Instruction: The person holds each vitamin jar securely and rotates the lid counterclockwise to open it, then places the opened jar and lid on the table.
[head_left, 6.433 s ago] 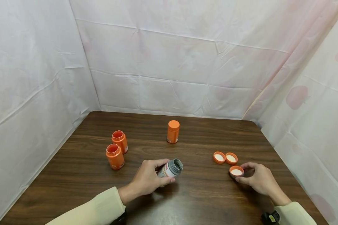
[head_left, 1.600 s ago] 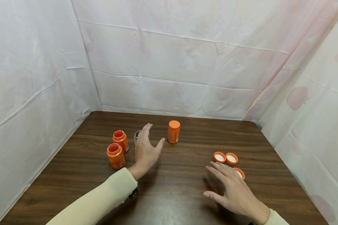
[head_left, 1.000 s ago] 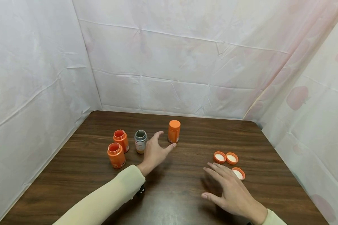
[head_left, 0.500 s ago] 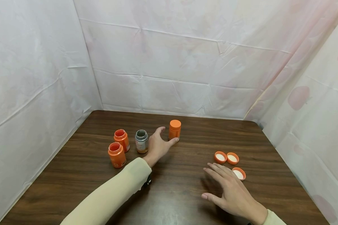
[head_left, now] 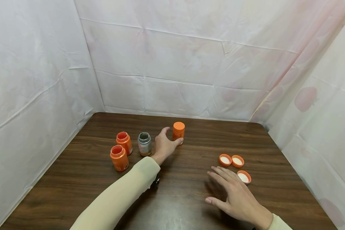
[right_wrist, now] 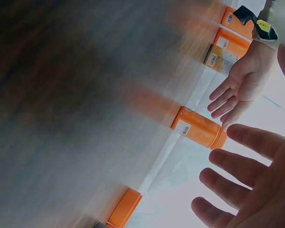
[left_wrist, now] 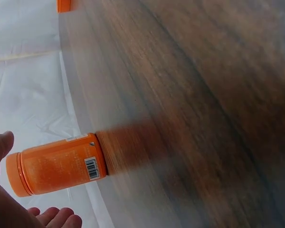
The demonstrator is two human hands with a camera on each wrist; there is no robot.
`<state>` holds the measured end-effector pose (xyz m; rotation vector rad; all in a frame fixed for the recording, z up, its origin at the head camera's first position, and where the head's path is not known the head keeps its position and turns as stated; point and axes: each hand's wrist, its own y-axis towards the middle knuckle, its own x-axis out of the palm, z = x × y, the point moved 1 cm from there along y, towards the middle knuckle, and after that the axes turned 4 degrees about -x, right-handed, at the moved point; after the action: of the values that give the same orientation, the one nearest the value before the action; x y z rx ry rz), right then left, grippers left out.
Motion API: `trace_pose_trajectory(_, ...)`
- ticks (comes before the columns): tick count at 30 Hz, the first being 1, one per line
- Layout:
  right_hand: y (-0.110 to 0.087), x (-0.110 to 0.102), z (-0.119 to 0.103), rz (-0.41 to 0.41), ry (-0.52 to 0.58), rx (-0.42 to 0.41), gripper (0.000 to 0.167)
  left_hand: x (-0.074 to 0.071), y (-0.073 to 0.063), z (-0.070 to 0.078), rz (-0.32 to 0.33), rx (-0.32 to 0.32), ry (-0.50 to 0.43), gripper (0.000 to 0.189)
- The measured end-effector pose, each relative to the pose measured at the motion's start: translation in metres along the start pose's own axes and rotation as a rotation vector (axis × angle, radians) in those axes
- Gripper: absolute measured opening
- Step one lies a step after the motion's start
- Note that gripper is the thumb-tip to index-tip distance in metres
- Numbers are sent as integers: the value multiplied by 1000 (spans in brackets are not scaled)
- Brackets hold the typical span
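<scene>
My left hand [head_left: 164, 146] reaches to an upright orange bottle [head_left: 178, 128] with its lid on. Thumb and fingers spread on either side of the bottle; in the left wrist view a gap shows between the fingers [left_wrist: 59, 216] and the bottle [left_wrist: 61, 166]. Close to that wrist stands an uncapped grey bottle [head_left: 145, 146]. Further left are two uncapped orange bottles, one behind [head_left: 124, 143] and one nearer [head_left: 119, 159]. My right hand [head_left: 238, 198] holds nothing, its fingers spread low over the table beside an upturned orange lid [head_left: 244, 177].
Two more upturned orange lids, one left [head_left: 225, 160] and one right [head_left: 237, 161], lie side by side beyond the right hand. The dark wooden table [head_left: 184, 198] ends at pale hanging sheets [head_left: 175, 64] at the back and both sides.
The grey bottle, earlier in my left hand, now stands beside the orange ones. The left hand has moved right to the capped bottle. My right hand has let go of its lid.
</scene>
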<state>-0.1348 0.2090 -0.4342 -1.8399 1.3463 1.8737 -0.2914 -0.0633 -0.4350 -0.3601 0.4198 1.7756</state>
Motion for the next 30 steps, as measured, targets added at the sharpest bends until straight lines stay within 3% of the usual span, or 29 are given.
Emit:
trace_pose_trajectory(12,0,0,1,2,-4,-5,79,9,12,0,-26,34,-57,77)
trace_pose_trajectory(30,-1,1,1,-7,-9,-2,76,17,26,-4,-33,-1,-64,71)
